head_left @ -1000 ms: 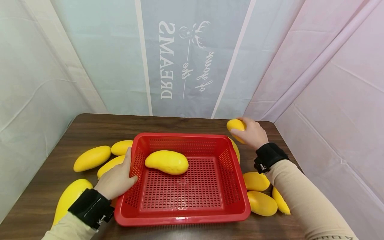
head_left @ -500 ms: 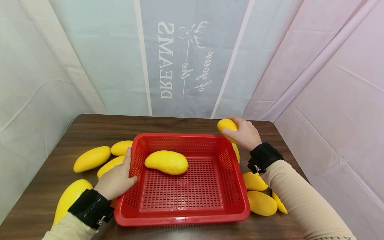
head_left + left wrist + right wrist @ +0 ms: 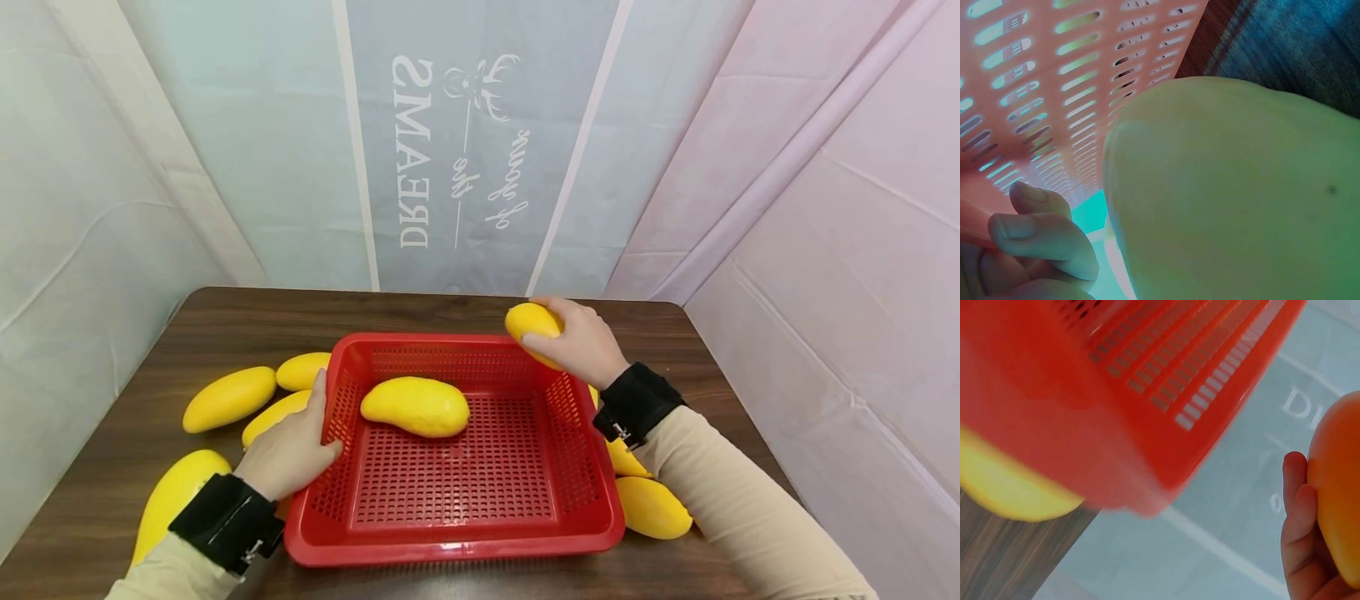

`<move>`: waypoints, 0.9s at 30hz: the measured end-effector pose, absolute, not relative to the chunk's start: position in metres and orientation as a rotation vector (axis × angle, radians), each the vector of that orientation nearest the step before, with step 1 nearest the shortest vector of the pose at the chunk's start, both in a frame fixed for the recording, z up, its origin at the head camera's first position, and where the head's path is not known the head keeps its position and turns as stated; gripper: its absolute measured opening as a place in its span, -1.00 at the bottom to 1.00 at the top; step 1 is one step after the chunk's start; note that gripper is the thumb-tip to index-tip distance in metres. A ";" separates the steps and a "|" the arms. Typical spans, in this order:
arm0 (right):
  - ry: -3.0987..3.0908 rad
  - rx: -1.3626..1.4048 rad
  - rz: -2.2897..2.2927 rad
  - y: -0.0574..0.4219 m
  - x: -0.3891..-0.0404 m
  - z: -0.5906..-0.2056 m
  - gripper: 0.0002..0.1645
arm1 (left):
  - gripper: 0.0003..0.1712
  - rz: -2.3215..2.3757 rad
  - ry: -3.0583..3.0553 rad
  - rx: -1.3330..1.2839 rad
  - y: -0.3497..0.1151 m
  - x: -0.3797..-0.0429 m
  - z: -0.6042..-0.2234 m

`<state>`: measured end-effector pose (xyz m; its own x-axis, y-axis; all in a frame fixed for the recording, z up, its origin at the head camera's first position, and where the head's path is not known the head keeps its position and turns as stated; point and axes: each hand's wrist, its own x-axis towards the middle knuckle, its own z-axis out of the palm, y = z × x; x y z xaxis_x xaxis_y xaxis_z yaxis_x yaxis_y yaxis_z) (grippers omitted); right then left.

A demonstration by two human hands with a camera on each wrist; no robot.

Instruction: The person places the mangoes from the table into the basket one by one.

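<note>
A red perforated plastic basket (image 3: 457,550) stands on the table with one yellow mango (image 3: 416,407) lying inside, toward its back left. My left hand (image 3: 288,450) grips the basket's left rim, thumb on the inner side; the left wrist view shows its fingers (image 3: 1047,234) curled at the rim. My right hand (image 3: 588,346) holds another yellow mango (image 3: 532,327) over the basket's back right corner. In the right wrist view, fingers wrap around that mango (image 3: 1341,487), beyond the basket's wall.
Several mangoes (image 3: 230,399) lie left of the basket, one (image 3: 176,496) close by the left wrist. More mangoes (image 3: 652,508) lie to the right, partly behind the right forearm. The brown wooden table (image 3: 247,317) ends at a printed curtain (image 3: 480,167).
My right hand has carried its mango leftward, from beyond the basket's right side to over its back right corner. The left hand and basket stay put.
</note>
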<state>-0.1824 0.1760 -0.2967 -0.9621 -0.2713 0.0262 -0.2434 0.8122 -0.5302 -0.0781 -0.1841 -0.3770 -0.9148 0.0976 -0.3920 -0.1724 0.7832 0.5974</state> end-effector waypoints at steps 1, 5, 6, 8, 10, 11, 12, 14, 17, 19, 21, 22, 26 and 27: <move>2.931 -0.430 -0.860 0.173 -0.181 -0.297 -0.26 | 0.23 0.916 2.568 -0.058 -0.184 -0.078 -0.377; 2.905 -0.474 -0.889 0.163 -0.175 -0.300 -0.25 | 0.23 0.925 2.560 -0.064 -0.184 -0.077 -0.377; 2.901 -0.485 -0.899 0.161 -0.174 -0.301 -0.25 | 0.22 0.926 2.559 -0.065 -0.184 -0.077 -0.376; 2.896 -0.500 -0.921 0.157 -0.172 -0.303 -0.25 | 0.22 0.929 2.557 -0.067 -0.184 -0.077 -0.376; 2.888 -0.510 -0.948 0.153 -0.170 -0.306 -0.26 | 0.22 0.929 2.559 -0.068 -0.184 -0.077 -0.376; 2.887 -0.515 -0.959 0.151 -0.169 -0.307 -0.27 | 0.22 0.924 2.561 -0.068 -0.183 -0.077 -0.375; 2.885 -0.520 -0.966 0.149 -0.168 -0.308 -0.27 | 0.22 0.922 2.563 -0.062 -0.183 -0.077 -0.375; 2.875 -0.534 -0.979 0.146 -0.166 -0.311 -0.28 | 0.22 0.918 2.564 -0.063 -0.183 -0.077 -0.375; 2.864 -0.561 -0.986 0.140 -0.162 -0.315 -0.28 | 0.22 0.916 2.565 -0.064 -0.183 -0.077 -0.375; 2.854 -0.582 -0.999 0.136 -0.158 -0.317 -0.26 | 0.22 0.915 2.565 -0.069 -0.183 -0.078 -0.375; 2.846 -0.609 -1.010 0.133 -0.155 -0.320 -0.26 | 0.22 0.915 2.566 -0.068 -0.183 -0.078 -0.375; 2.841 -0.625 -1.015 0.131 -0.154 -0.322 -0.25 | 0.22 0.913 2.567 -0.068 -0.183 -0.078 -0.375; 2.848 -0.720 -1.004 0.125 -0.148 -0.328 -0.26 | 0.22 0.914 2.564 -0.067 -0.183 -0.078 -0.375; 2.853 -0.751 -0.998 0.123 -0.147 -0.330 -0.26 | 0.22 0.915 2.564 -0.068 -0.183 -0.078 -0.375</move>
